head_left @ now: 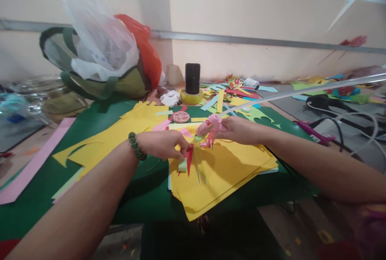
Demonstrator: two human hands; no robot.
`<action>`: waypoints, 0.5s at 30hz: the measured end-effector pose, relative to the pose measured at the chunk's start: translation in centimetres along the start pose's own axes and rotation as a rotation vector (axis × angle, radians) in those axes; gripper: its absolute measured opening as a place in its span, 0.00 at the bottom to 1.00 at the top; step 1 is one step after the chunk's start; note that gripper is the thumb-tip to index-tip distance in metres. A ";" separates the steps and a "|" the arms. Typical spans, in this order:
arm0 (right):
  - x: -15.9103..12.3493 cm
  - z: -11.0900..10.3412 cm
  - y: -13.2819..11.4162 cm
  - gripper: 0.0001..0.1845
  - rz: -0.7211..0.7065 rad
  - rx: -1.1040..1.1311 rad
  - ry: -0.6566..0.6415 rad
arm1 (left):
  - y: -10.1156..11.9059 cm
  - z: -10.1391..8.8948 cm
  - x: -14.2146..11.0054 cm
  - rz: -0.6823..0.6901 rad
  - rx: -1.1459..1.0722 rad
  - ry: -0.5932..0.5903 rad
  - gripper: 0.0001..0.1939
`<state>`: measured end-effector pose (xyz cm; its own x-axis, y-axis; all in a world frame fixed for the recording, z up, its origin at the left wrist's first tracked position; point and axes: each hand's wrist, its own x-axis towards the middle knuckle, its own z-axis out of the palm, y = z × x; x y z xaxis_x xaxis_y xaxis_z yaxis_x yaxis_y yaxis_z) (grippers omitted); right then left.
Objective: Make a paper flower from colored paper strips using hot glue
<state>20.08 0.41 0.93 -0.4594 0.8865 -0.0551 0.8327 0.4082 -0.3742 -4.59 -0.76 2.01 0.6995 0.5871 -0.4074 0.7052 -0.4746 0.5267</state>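
Left hand (164, 144) pinching red paper piece (189, 159); right hand (237, 129) gripping pink glue gun (211, 124), nozzle seemingly touching it, over yellow sheets (223, 175).

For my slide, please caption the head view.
Left hand pinches red paper; right hand holds pink glue gun over yellow sheets.

A stack of paper sheets (223, 175) lies at the table's (36, 203) near centre. At its eleven o'clock stands a phone (192, 78) on a tape roll (191, 97). Bags (99, 58) sit at ten o'clock, scraps (238, 89) at one o'clock, cables (346, 121) at three o'clock.
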 end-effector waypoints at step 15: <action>-0.3 -0.5 -1.4 0.20 0.089 -0.126 -0.095 | -0.1 0.1 0.2 -0.031 0.018 0.022 0.06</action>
<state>19.21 -0.30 1.92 -0.4041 0.8983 -0.1725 0.9008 0.3581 -0.2456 -4.52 -0.70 1.81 0.6745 0.6162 -0.4067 0.7288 -0.4677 0.5001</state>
